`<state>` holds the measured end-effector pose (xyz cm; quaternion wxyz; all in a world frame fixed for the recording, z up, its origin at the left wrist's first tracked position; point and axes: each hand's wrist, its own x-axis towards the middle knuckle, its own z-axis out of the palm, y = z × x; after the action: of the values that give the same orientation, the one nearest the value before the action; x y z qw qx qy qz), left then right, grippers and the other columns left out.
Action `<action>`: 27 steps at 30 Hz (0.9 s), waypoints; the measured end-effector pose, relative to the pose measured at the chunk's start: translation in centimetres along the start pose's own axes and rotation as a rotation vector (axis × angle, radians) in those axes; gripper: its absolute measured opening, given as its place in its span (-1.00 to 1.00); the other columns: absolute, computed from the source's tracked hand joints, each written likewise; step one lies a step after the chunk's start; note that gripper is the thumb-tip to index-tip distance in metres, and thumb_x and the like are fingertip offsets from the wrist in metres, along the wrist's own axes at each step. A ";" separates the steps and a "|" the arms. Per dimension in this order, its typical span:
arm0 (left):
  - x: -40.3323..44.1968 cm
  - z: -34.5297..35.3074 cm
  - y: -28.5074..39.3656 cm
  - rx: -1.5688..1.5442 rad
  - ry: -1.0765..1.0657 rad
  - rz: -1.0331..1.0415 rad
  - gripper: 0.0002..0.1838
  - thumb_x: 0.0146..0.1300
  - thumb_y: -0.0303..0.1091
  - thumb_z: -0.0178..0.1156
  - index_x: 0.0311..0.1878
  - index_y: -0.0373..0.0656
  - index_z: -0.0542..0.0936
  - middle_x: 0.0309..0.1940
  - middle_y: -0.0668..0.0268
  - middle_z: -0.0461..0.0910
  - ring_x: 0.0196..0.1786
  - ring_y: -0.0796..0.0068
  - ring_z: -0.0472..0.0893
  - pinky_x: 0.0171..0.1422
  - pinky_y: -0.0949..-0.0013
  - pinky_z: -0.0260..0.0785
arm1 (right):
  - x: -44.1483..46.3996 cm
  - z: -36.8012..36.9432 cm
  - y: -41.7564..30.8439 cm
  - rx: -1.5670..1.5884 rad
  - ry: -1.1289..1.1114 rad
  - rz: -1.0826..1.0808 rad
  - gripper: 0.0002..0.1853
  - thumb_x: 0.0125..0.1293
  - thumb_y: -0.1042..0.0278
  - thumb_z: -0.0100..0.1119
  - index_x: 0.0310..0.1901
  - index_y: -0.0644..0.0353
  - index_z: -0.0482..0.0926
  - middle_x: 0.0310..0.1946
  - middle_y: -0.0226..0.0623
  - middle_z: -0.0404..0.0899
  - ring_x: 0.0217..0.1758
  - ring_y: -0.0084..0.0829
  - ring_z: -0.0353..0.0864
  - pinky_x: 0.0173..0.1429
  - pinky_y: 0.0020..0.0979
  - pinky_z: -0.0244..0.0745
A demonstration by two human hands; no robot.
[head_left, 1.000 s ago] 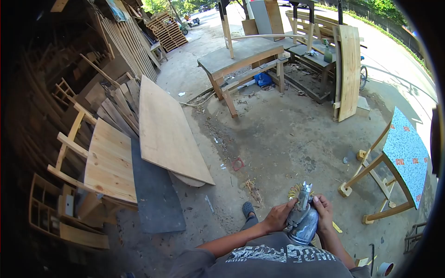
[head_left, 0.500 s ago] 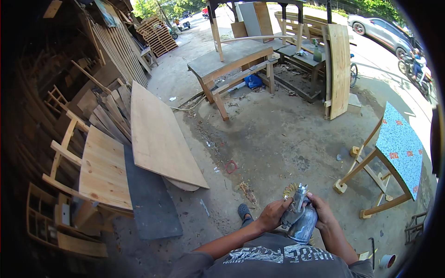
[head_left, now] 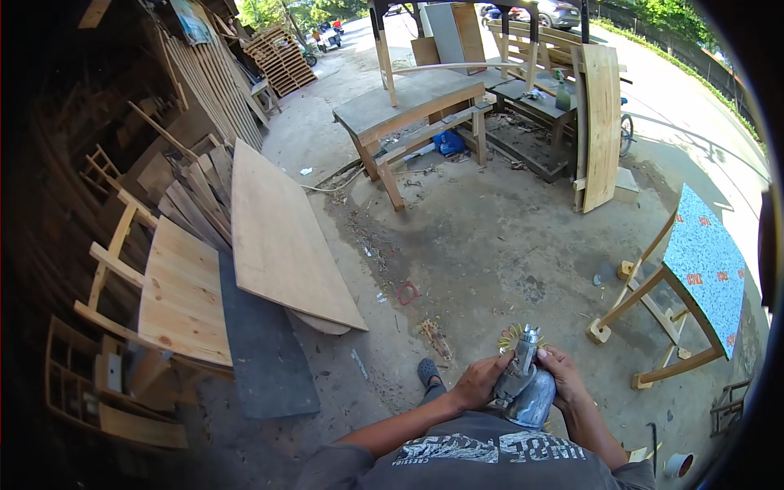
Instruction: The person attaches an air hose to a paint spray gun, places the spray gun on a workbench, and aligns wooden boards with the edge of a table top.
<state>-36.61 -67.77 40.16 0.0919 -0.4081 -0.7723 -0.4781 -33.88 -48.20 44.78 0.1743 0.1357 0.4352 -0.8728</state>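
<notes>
Close in front of my shirt I hold a metal spray gun with its nozzle pointing up and away. Its paint-smeared cup hangs toward my body. The fingers of my left hand are closed round the gun's body. From the other side, my right hand grips it, with the thumb near the front of the gun and the palm beside the cup. Part of a coiled yellow air hose shows just behind the nozzle; where it joins is hidden.
A blue-patterned table stands at right. Plywood, a dark board and a pine panel lean at left. Ahead are a workbench and an upright plank. A small can lies at lower right.
My hands stay on the spray gun, and the right thumb has shifted slightly down beside its front. On the road, the car and motorcycle at upper right have moved on.
</notes>
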 end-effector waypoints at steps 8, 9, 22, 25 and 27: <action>-0.2 0.1 0.9 -0.063 -0.052 -0.094 -0.23 -0.07 -0.48 0.21 0.28 -0.25 0.13 -0.13 -0.10 0.49 -0.13 -0.11 0.55 -0.09 0.11 0.41 | -0.8 1.7 -0.2 -0.048 0.068 -0.197 -0.84 0.26 0.37 0.14 -0.19 0.23 0.46 -0.34 -0.31 0.57 -0.34 -0.54 0.56 -0.23 -0.50 0.52; -0.1 0.1 0.9 -0.066 -0.052 -0.096 -0.24 -0.06 -0.49 0.20 0.28 -0.25 0.13 -0.15 -0.09 0.49 -0.14 -0.11 0.55 -0.10 0.10 0.41 | -0.7 1.6 -0.3 -0.034 0.074 -0.191 -0.84 0.26 0.37 0.14 -0.18 0.23 0.46 -0.33 -0.30 0.57 -0.34 -0.55 0.56 -0.23 -0.51 0.51; 1.1 -0.2 -3.7 0.018 -0.024 0.169 -0.40 0.04 -0.50 0.13 0.19 -0.11 0.21 -0.31 0.10 0.45 -0.27 0.03 0.50 -0.20 0.10 0.33 | -0.2 0.7 -0.8 -0.092 -0.055 -0.038 -0.74 0.38 0.19 -0.03 -0.23 0.26 0.48 -0.38 -0.27 0.59 -0.39 -0.53 0.55 -0.27 -0.50 0.50; 1.5 -0.5 -4.7 0.027 -0.037 0.216 -0.44 0.03 -0.48 0.13 0.15 -0.09 0.25 -0.34 0.12 0.44 -0.30 0.07 0.49 -0.25 0.13 0.32 | 0.1 0.8 -0.8 -0.114 -0.034 -0.016 -0.72 0.39 0.16 -0.05 -0.24 0.24 0.47 -0.40 -0.28 0.59 -0.43 -0.54 0.54 -0.32 -0.53 0.48; 1.6 -0.5 -4.9 0.151 -0.091 0.209 -0.47 0.01 -0.47 0.13 0.11 -0.09 0.28 -0.35 0.13 0.45 -0.31 0.08 0.50 -0.28 0.15 0.32 | -0.1 0.7 -1.0 -0.158 -0.090 -0.019 -0.70 0.38 0.14 -0.06 -0.20 0.26 0.48 -0.39 -0.28 0.57 -0.39 -0.52 0.55 -0.24 -0.50 0.49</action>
<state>-41.27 -68.35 38.06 0.1365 -0.4998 -0.7626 -0.3874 -34.28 -48.20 45.88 0.1957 0.0781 0.4958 -0.8425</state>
